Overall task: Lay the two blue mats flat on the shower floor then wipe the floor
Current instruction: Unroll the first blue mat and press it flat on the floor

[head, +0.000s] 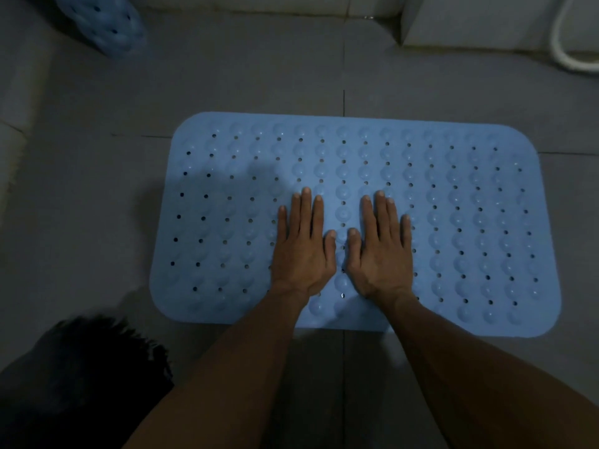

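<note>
Dim shower area; grey tiled floor with dark grout lines, a pale raised kerb along the far edge. One blue mat lies spread flat on the floor at centre, long side facing the person, rounded corners, its face covered in rows of small holes and domed bumps. Both hands rest palm-down on the mat near its middle, side by side, thumbs close together but not touching. Left hand: fingers extended, grasping nothing. Right hand: likewise flat and released. Second blue mat sits at far left, bunched or rolled, not laid out, well apart from the first. A white hose curves at far right.
</note>
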`<control>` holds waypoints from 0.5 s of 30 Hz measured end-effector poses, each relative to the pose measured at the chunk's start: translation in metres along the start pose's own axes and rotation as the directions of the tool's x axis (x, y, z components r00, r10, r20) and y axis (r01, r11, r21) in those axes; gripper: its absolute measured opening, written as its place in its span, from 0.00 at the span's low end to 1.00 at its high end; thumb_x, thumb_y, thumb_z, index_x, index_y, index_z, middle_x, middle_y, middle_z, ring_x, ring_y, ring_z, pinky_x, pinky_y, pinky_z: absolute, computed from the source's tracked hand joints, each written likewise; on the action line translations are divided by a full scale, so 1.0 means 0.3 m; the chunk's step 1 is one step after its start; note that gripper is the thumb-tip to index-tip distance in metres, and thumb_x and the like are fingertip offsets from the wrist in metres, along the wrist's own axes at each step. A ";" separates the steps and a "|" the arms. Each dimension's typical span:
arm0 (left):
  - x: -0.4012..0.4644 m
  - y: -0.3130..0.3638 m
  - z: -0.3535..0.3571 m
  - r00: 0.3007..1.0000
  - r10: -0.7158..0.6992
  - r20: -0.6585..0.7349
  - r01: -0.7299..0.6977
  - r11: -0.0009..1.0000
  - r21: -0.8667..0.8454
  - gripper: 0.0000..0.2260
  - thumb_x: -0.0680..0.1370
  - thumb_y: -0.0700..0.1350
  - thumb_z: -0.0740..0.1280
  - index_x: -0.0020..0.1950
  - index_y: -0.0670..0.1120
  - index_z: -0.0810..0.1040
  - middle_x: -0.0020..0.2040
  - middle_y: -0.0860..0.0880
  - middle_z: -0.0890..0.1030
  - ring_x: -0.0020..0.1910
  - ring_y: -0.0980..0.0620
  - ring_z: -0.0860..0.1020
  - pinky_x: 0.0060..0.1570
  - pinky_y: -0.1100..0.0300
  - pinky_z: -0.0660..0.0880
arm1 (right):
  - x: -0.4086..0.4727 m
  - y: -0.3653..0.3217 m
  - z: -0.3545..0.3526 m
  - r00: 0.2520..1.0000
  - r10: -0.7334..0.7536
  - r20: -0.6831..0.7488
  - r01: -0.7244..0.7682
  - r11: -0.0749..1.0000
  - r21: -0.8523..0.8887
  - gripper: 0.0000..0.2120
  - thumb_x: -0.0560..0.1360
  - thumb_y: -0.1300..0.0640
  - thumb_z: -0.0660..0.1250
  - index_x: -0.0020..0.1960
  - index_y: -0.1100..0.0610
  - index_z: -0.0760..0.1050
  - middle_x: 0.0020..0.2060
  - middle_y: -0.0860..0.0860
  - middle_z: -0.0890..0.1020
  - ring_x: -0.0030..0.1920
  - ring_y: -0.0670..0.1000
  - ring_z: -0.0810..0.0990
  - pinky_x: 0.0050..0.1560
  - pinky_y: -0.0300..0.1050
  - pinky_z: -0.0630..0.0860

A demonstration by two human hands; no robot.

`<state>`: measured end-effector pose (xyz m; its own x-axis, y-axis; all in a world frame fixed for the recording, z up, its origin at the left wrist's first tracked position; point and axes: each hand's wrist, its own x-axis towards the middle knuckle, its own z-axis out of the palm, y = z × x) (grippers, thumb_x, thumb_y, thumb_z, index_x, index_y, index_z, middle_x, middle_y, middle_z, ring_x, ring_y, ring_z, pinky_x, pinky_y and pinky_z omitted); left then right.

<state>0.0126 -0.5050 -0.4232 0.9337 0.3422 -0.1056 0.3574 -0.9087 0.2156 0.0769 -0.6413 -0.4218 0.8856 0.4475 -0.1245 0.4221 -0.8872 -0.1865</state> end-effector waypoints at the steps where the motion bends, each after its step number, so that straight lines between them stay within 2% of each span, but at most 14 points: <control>1: 0.000 -0.001 0.001 1.000 0.000 -0.010 0.000 1.000 -0.001 0.28 0.83 0.54 0.44 0.80 0.41 0.48 0.80 0.40 0.45 0.79 0.43 0.43 0.75 0.42 0.49 | 0.001 0.001 0.003 1.000 -0.001 -0.003 0.001 1.000 0.000 0.31 0.83 0.42 0.43 0.82 0.52 0.40 0.81 0.51 0.41 0.80 0.49 0.37 0.79 0.58 0.43; 8: -0.004 -0.006 0.012 0.998 0.026 -0.056 -0.026 1.000 -0.015 0.28 0.82 0.54 0.48 0.79 0.42 0.52 0.80 0.42 0.49 0.79 0.44 0.46 0.76 0.43 0.48 | -0.001 0.004 0.003 1.000 -0.019 -0.011 0.019 1.000 0.025 0.31 0.83 0.41 0.42 0.82 0.51 0.39 0.81 0.51 0.41 0.80 0.50 0.37 0.79 0.57 0.41; 13: 0.000 -0.005 0.018 1.000 -0.004 0.006 0.004 0.999 0.032 0.29 0.82 0.55 0.47 0.79 0.41 0.53 0.79 0.41 0.52 0.79 0.43 0.49 0.76 0.43 0.49 | 0.003 0.007 -0.018 0.997 -0.043 0.060 0.042 0.999 0.014 0.31 0.83 0.42 0.39 0.81 0.53 0.37 0.80 0.52 0.38 0.79 0.51 0.35 0.78 0.57 0.37; 15: 0.000 -0.005 -0.003 0.999 0.005 0.049 -0.007 0.999 0.032 0.30 0.81 0.56 0.44 0.79 0.42 0.50 0.80 0.41 0.49 0.79 0.43 0.48 0.77 0.45 0.45 | 0.004 0.013 -0.043 0.990 -0.077 0.119 0.074 0.997 0.030 0.31 0.83 0.42 0.39 0.81 0.53 0.35 0.80 0.53 0.35 0.79 0.52 0.32 0.78 0.57 0.34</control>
<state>0.0121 -0.5036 -0.4227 0.9333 0.3255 -0.1518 0.3504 -0.9181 0.1852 0.0820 -0.6456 -0.4101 0.8209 0.5249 -0.2248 0.4805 -0.8477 -0.2246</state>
